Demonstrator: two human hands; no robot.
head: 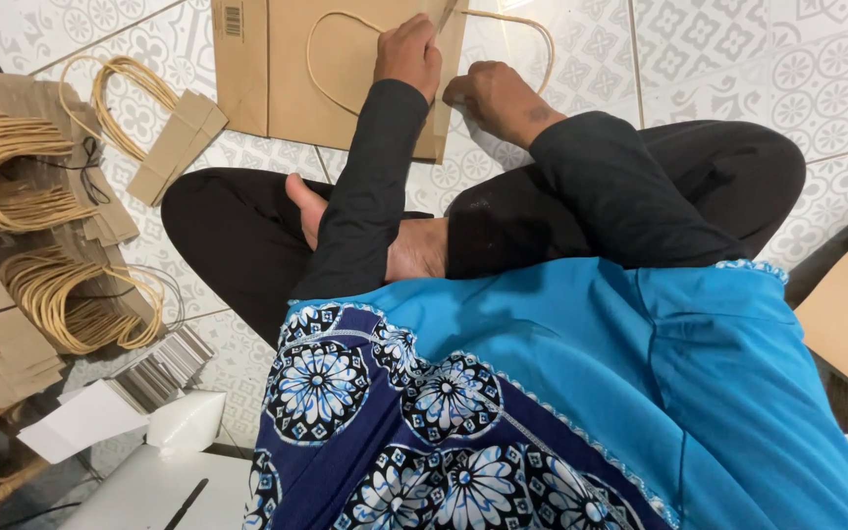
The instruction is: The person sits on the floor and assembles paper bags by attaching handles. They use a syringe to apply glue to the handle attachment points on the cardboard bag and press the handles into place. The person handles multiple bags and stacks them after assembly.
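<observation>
**Brown paper bag: fixing a cord handle at the mouth edge**

Brown paper bag [287,74] lying flat on the patterned tile floor [738,69], in front of a person seated cross-legged. The fingers of the left hand [409,54] are curled and pressed down on the bag near its right edge, where a folded paper strip [447,69] carrying a looped cord handle [321,59] sits; they appear closed on the strip, though the fingertips are hidden beneath the knuckles. The fingers of the right hand [498,93] are bent inward at the same edge, touching the strip; whether they pinch it or merely press cannot be told. A second cord loop [532,39] arcs out to the right of the hands.

Outward from the hands: dark sleeves, crossed legs with a bare foot [414,245], and a blue patterned garment. To the left, a loose handle piece [154,123] lies near the bag, and beyond it stacks of ready handles [22,177]. A white squeeze bottle [186,422] and white card [80,417] lie at lower left.

Judged step: the handle strip is being seated against the bag. The next move would call for firm, even pressure along the strip, keeping it aligned with the bag's edge.
</observation>
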